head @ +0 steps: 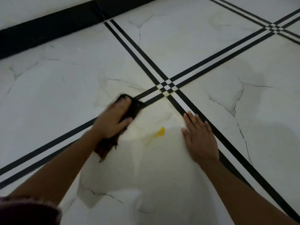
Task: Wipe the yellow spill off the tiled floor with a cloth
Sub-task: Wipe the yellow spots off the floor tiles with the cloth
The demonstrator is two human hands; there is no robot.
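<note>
A small bright yellow spill (159, 132) lies on the white marble-patterned tiled floor (146, 168), with a pale yellowish smear spread around it toward the tile joint. My left hand (113, 119) presses flat on a dark cloth (133, 108), just left of the spill; the cloth sticks out ahead of the fingers and behind the wrist, and the hand is blurred. My right hand (200, 137) lies flat on the floor to the right of the spill, fingers spread, holding nothing.
Double black stripes (199, 70) cross between the tiles just beyond my hands. A black skirting band (48, 28) runs along the wall at the top left. A dark reddish sleeve (27, 211) shows at the bottom left.
</note>
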